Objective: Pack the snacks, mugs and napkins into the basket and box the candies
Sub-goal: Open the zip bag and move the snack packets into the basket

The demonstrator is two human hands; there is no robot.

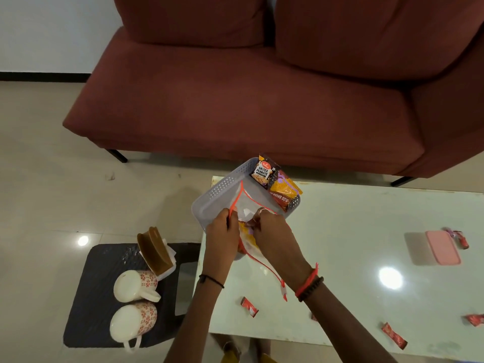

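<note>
A grey perforated basket [222,188] sits on the glass table's far left corner. It holds a salted peanuts packet [262,172] and an orange-brown snack packet [284,193]. My left hand [221,229] and my right hand [269,227] both grip a clear zip pouch [246,203] with orange trim, which has a yellow snack inside, over the basket's near end. Two white floral mugs [136,282] [133,323] and a brown napkin holder [154,251] stand on a dark stool. Red candies [249,307] [394,335] lie on the table. A pink box [442,247] is at the right.
A maroon sofa [262,100] stands behind the glass table [340,258]. The dark stool [97,292] is left of the table. More red candies lie by the pink box [459,238] and at the right edge [475,319]. Beige tiled floor surrounds everything.
</note>
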